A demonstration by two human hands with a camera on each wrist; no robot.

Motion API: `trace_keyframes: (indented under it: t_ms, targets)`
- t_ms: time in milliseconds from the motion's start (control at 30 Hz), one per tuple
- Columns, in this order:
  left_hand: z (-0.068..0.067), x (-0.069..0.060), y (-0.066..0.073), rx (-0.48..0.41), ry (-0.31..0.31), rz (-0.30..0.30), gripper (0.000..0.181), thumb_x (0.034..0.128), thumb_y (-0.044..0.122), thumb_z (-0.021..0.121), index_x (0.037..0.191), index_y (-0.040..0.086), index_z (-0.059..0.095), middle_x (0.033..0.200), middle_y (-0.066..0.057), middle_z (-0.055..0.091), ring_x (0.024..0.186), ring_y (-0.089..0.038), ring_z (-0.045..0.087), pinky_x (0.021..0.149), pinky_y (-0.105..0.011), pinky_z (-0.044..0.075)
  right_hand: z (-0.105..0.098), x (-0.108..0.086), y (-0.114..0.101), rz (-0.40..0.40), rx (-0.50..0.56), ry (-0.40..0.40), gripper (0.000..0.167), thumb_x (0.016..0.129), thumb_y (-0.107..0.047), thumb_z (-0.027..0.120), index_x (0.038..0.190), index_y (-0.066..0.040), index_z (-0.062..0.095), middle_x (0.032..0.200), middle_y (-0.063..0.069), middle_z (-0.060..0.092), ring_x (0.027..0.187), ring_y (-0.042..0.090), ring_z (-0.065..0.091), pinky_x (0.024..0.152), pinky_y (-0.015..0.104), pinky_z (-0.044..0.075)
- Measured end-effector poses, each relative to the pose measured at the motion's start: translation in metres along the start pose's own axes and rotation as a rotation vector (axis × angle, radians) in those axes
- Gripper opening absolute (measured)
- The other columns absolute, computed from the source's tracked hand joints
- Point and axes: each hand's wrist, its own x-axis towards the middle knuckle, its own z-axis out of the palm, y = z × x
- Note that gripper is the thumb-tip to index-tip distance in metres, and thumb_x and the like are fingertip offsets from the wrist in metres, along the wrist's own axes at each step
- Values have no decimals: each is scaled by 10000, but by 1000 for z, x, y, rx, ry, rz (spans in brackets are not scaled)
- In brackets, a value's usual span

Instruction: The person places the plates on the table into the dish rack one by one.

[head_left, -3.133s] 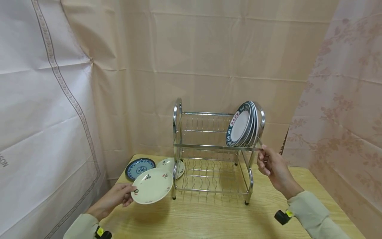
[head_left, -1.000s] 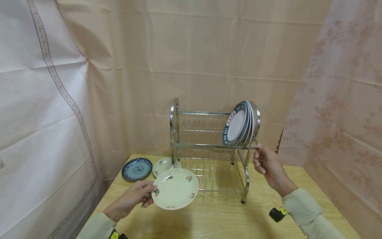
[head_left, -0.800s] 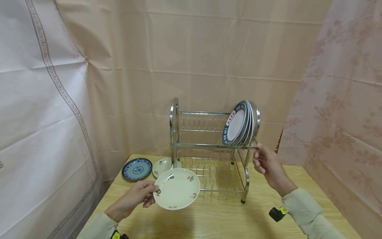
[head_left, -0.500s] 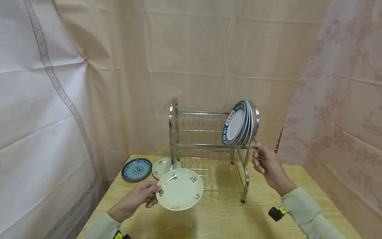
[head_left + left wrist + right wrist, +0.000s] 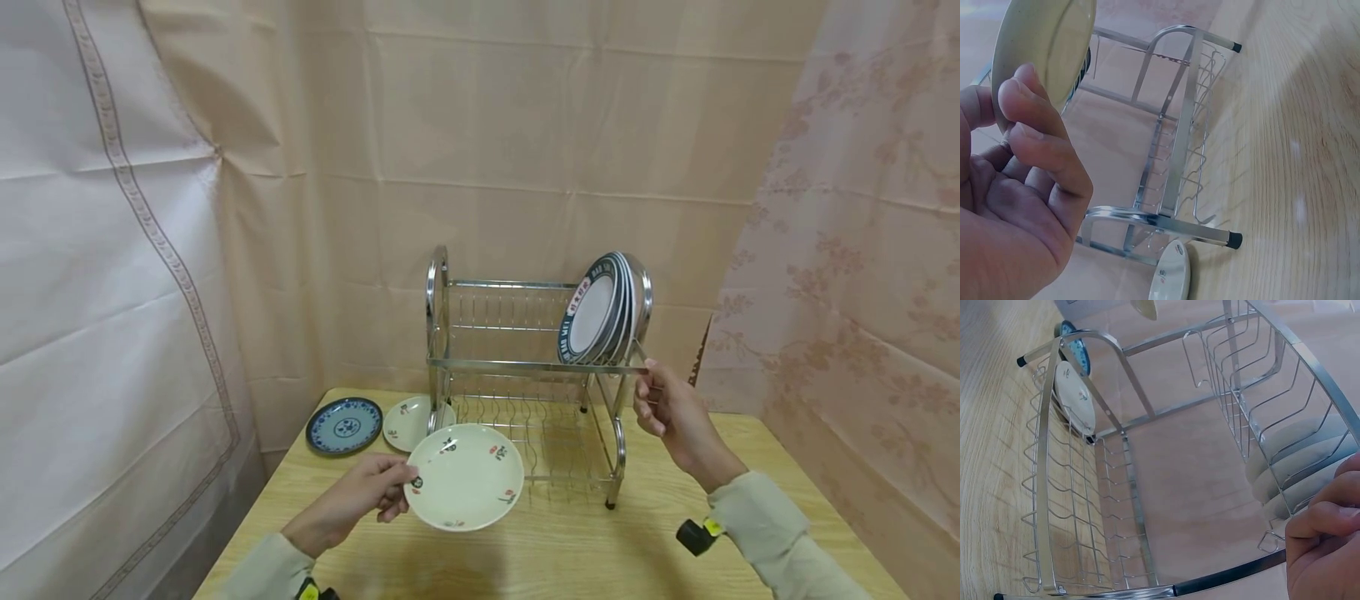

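A cream plate with small floral marks (image 5: 465,479) is pinched at its left rim by my left hand (image 5: 360,496). It hangs above the table in front of the two-tier metal dish rack (image 5: 495,365), hiding the rack's front left leg. In the left wrist view, the fingers curl under the plate (image 5: 1047,44). My right hand (image 5: 678,421) grips the front right corner of the rack's upper tier. Several dark-rimmed white plates (image 5: 596,312) lean at the right end of that tier. From the right wrist view, their undersides (image 5: 1297,462) show through the wires.
A blue patterned plate (image 5: 345,426) and another cream plate (image 5: 408,421) lie on the wooden table (image 5: 555,554), left of the rack. The second cream plate is partly behind the rack's left leg. Beige cloth (image 5: 510,125) hangs behind.
My left hand has carried the cream plate rightward, from beside the rack's left leg to in front of the rack. The right hand keeps its grip on the rack corner.
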Motion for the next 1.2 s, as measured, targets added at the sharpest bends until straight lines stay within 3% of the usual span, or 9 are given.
trace_keyframes:
  t_ms: [367,633,833,1033,1200]
  targets:
    - [12,7,6,17,-18,9,297,1074,243,541,1074,-30,659,780,-52,654,590,-93,506,532,-209,421,-1,-9,6,34,-26,-25,516,1098,-515,386,784,-138,544,623,-31,526,452,68,418,439,192,362]
    - [17,11,5,3,-35,16,286,1077,242,540,1052,-19,655,779,-54,648,585,-91,505,529,-210,418,15,-22,26,121,-307,-30,579,1079,-562,401,809,-75,557,633,16,556,478,96,421,439,230,363]
    - [21,13,5,-9,-49,20,295,1076,243,541,1061,-21,670,782,-44,654,584,-86,500,536,-208,423,29,-26,38,185,-380,-88,577,1081,-524,437,837,-16,562,637,35,550,479,100,384,444,224,355]
    - [26,16,7,-15,-41,-5,290,1069,249,546,1061,-13,670,783,-48,658,589,-96,504,540,-213,425,41,-32,48,252,-383,-173,552,1073,-529,451,828,-49,572,637,3,549,497,84,384,454,203,357]
    - [30,18,8,-10,-30,-9,287,1067,252,554,1055,-12,668,780,-51,657,591,-100,502,541,-219,421,48,-38,56,254,-381,-249,545,1087,-503,426,841,-39,572,657,1,564,505,76,411,460,187,365]
